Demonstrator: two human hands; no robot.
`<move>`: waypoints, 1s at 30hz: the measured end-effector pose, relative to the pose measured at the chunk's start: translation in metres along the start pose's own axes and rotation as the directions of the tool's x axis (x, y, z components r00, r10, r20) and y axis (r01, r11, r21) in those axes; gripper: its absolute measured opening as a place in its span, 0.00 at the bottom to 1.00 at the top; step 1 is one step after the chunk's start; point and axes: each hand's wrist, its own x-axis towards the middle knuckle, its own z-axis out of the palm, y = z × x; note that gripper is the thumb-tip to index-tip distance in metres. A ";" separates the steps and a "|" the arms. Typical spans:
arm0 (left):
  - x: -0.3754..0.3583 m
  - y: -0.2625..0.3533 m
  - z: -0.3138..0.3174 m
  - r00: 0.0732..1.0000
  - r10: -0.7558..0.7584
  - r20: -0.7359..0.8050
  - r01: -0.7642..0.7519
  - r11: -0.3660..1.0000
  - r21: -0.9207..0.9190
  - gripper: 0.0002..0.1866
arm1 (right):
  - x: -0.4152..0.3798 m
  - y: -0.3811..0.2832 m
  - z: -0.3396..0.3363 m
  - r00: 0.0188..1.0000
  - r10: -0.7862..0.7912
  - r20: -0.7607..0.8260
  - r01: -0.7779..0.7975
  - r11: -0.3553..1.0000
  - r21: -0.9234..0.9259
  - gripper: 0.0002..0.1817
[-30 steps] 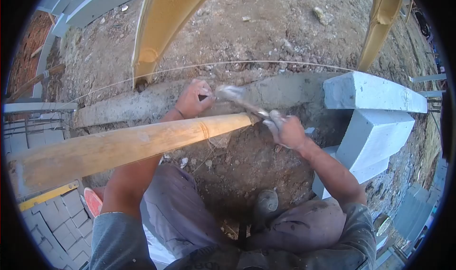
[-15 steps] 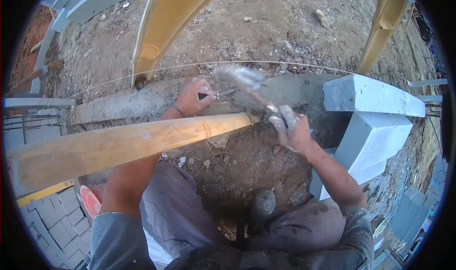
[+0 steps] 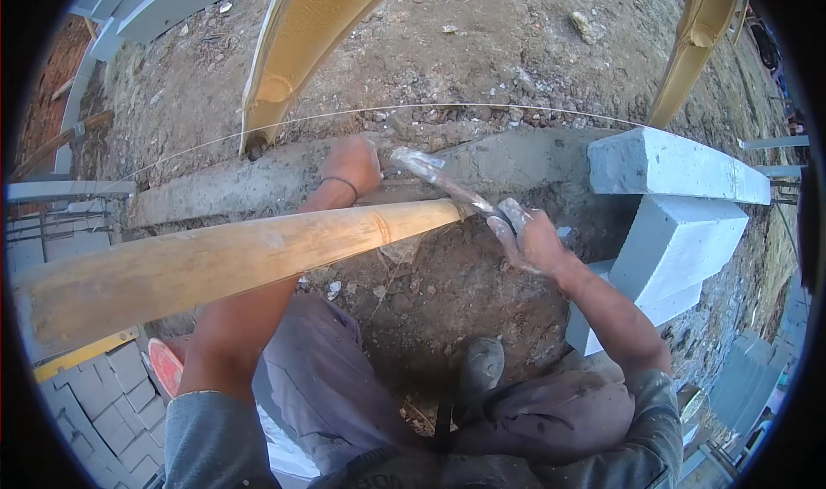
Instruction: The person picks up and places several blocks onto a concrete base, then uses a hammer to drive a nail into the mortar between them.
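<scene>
My right hand (image 3: 540,241) is wrapped around the handle of a mortar-smeared hammer (image 3: 447,182), whose head reaches left, close to my left hand. My left hand (image 3: 351,164) is closed, back of the hand up, at the grey concrete strip (image 3: 516,158). Its fingers are turned away, so what they hold is hidden. A bamboo pole (image 3: 258,252) crosses over my left forearm and ends just below the hammer.
White lightweight blocks (image 3: 680,166) sit at the right end of the strip. A taut string (image 3: 413,106) runs along its far side. Split bamboo posts (image 3: 305,42) stand beyond. Grey pavers (image 3: 107,394) and a red-faced tool (image 3: 165,366) lie at lower left.
The hammer head has come down from its blurred swing, beside my left hand. My left hand has rolled over, hiding the thin metal piece that showed in its fingers.
</scene>
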 end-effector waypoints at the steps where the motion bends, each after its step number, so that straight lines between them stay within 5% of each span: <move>1: 0.000 0.003 -0.003 1.000 0.001 -0.004 -0.001 1.000 0.000 0.10 | 0.004 0.000 -0.001 0.999 0.030 0.032 -0.030 1.000 0.001 0.12; 4: -0.002 0.001 -0.003 0.999 0.028 -0.042 -0.027 0.999 0.026 0.12 | 0.012 -0.008 -0.014 0.969 -0.164 -0.184 0.169 0.986 0.009 0.13; 7: 0.007 -0.003 -0.004 1.000 0.023 0.018 -0.023 0.999 0.045 0.11 | 0.010 0.013 -0.004 0.960 -0.213 -0.181 0.205 0.977 -0.061 0.14; 11: 0.012 -0.010 0.001 0.994 0.103 0.045 -0.106 0.993 0.053 0.11 | 0.017 0.020 -0.005 0.971 0.085 0.225 -0.051 0.987 -0.152 0.12; 15: 0.013 -0.009 0.004 0.994 0.067 0.081 -0.074 0.993 0.091 0.10 | 0.015 0.001 -0.014 0.998 -0.040 -0.054 0.042 0.998 0.043 0.14; 19: 0.010 -0.008 -0.004 0.997 0.049 0.059 -0.051 0.998 0.029 0.10 | 0.010 0.014 -0.002 0.950 -0.219 -0.222 0.225 0.974 0.001 0.15; 21: 0.007 -0.004 -0.009 0.990 0.087 0.114 -0.096 0.993 0.073 0.10 | 0.018 0.019 0.003 0.990 0.070 0.125 -0.052 0.988 -0.143 0.15; 26: 0.011 -0.006 -0.004 0.998 0.046 0.031 -0.046 0.999 0.009 0.09 | 0.020 0.010 -0.009 1.000 -0.011 -0.007 0.010 0.999 -0.031 0.15; 28: 0.009 -0.007 -0.003 0.999 0.023 0.046 -0.022 0.999 -0.024 0.09 | 0.018 -0.003 -0.012 0.951 -0.157 -0.267 0.184 0.980 0.079 0.15; 30: 0.009 -0.008 -0.005 0.996 0.042 0.085 -0.040 0.999 -0.026 0.09 | 0.019 0.004 -0.005 0.982 -0.112 -0.150 0.117 0.993 0.025 0.14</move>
